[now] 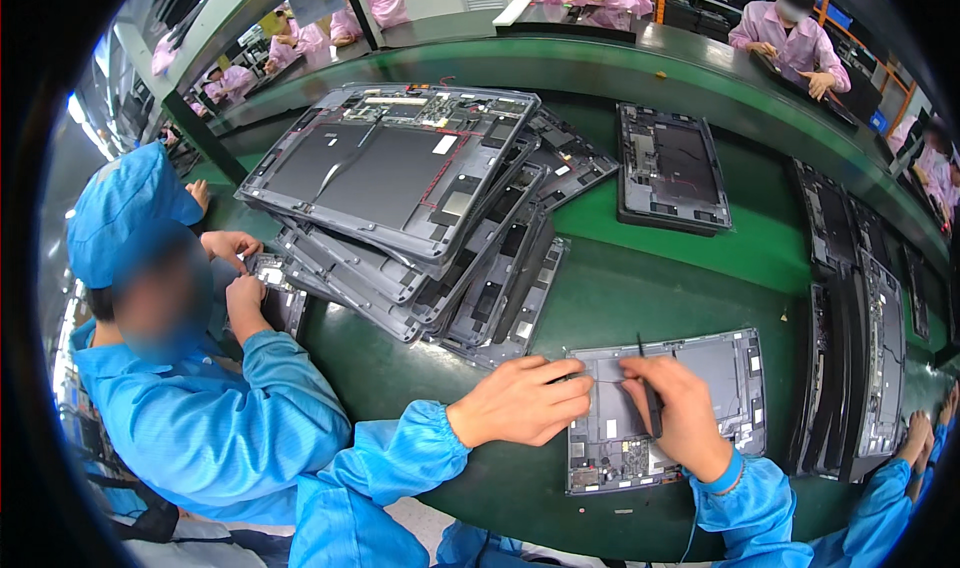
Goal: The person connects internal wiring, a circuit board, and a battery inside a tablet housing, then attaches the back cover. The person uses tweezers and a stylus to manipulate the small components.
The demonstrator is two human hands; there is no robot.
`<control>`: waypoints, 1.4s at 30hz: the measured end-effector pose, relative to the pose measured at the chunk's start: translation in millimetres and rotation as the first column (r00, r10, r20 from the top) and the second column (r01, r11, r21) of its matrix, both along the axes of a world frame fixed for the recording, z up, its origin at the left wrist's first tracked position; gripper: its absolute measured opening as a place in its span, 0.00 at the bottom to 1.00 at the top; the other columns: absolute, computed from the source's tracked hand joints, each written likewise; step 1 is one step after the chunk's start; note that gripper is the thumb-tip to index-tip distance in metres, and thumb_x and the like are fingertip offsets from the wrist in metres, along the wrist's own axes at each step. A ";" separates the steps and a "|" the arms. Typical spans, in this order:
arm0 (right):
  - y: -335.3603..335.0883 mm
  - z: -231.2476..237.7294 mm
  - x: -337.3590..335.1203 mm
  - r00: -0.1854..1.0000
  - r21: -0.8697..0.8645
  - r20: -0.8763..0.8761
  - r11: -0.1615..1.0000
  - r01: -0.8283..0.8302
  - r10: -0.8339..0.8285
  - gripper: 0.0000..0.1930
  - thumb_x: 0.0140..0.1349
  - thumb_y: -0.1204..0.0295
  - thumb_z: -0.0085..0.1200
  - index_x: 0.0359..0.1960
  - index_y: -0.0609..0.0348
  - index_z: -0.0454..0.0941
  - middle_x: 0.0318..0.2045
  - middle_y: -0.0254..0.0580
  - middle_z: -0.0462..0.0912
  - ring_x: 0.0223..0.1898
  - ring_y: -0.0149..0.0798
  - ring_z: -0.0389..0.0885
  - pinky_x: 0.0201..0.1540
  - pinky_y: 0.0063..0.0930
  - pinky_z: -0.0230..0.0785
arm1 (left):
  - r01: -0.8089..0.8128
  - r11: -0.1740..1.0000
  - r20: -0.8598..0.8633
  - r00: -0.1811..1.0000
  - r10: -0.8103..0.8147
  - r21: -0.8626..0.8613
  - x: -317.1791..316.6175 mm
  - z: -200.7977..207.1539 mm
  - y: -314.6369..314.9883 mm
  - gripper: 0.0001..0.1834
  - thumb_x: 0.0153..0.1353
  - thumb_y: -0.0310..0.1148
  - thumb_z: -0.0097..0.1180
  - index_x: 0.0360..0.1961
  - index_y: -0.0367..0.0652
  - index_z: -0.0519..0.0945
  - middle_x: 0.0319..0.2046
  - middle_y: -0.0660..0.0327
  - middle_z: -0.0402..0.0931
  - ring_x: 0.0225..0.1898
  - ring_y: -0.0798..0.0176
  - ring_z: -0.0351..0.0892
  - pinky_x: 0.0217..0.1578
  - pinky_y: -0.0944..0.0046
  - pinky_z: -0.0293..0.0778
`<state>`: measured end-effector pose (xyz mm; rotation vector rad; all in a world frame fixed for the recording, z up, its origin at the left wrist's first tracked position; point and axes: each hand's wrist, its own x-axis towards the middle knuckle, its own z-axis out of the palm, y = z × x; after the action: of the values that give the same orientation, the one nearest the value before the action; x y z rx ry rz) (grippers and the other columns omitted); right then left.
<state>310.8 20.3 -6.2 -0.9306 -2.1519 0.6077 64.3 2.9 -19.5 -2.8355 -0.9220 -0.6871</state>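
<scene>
An open tablet or laptop housing (720,378), grey with a circuit board along its near edge, lies on the green bench in front of me. My left hand (528,400) is over its left edge, fingertips drawn together in a pinch; what they hold, if anything, is too small to make out. Above the housing's middle, my right hand (680,408) is closed on a slim black tool (656,416), which stands nearly upright between the fingers. A thin dark line, perhaps a wire, shows between the two hands.
A leaning stack of similar housings (390,168) rises at the far left. Another pile (672,168) stands farther back, with more housings (880,348) on the right. A co-worker in blue (200,408) works close at my left; a blue sleeve (885,498) shows at right.
</scene>
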 end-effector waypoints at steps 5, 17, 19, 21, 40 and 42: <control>19.4 29.2 0.5 0.987 -0.296 -0.152 0.951 -0.085 0.041 0.17 0.65 0.74 0.64 0.56 0.62 0.82 0.39 0.49 0.88 0.36 0.44 0.88 0.38 0.33 0.79 | -0.017 1.000 -0.103 0.994 0.020 0.023 6.0 6.4 -3.4 0.09 0.54 0.33 0.63 0.37 0.51 0.79 0.48 0.70 0.80 0.53 0.65 0.81 0.38 0.65 0.79; 33.7 -15.8 4.6 0.959 -0.441 -0.279 0.881 -0.170 0.045 0.07 0.63 0.76 0.66 0.39 0.67 0.88 0.21 0.38 0.86 0.23 0.21 0.81 0.27 0.20 0.72 | -0.006 0.999 0.009 1.000 0.006 -0.050 11.1 9.2 -0.5 0.08 0.52 0.32 0.65 0.35 0.50 0.81 0.46 0.71 0.81 0.52 0.65 0.82 0.36 0.63 0.82; 29.3 -14.1 -8.9 0.955 -0.448 -0.295 0.880 -0.156 0.019 0.07 0.63 0.75 0.66 0.39 0.67 0.88 0.21 0.39 0.86 0.23 0.22 0.81 0.27 0.20 0.72 | -0.003 0.998 -0.013 1.000 0.002 -0.067 -4.2 20.7 -2.7 0.08 0.52 0.32 0.65 0.35 0.50 0.81 0.46 0.70 0.82 0.52 0.65 0.82 0.36 0.63 0.82; 26.5 -9.7 -18.0 0.953 -0.452 -0.303 0.880 -0.147 0.003 0.07 0.62 0.75 0.66 0.39 0.67 0.88 0.22 0.39 0.86 0.23 0.22 0.81 0.27 0.20 0.72 | 0.005 0.998 -0.007 1.000 -0.005 -0.069 -13.7 25.8 -3.4 0.08 0.51 0.32 0.65 0.35 0.50 0.81 0.46 0.70 0.82 0.52 0.65 0.82 0.36 0.63 0.82; -23.9 7.8 -31.3 0.992 0.095 -0.004 0.987 0.128 -0.128 0.07 0.59 0.76 0.66 0.38 0.57 0.82 0.28 0.39 0.83 0.28 0.44 0.84 0.28 0.35 0.77 | -0.170 0.982 0.162 0.970 0.182 -0.087 3.2 5.6 -22.6 0.13 0.57 0.35 0.68 0.43 0.46 0.86 0.46 0.65 0.82 0.56 0.60 0.81 0.66 0.45 0.69; -29.9 5.2 -29.5 0.989 0.120 -0.002 0.982 0.148 -0.148 0.06 0.60 0.76 0.66 0.38 0.57 0.82 0.29 0.39 0.83 0.28 0.44 0.84 0.28 0.36 0.77 | -0.194 0.976 0.177 0.962 0.208 -0.094 8.3 4.5 -27.9 0.15 0.57 0.35 0.68 0.46 0.47 0.86 0.46 0.64 0.82 0.56 0.60 0.81 0.66 0.44 0.68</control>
<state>281.3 -9.7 -1.0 -1.0167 -2.0780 0.3982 72.6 -25.0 -15.0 -2.7216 -1.2707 -0.9199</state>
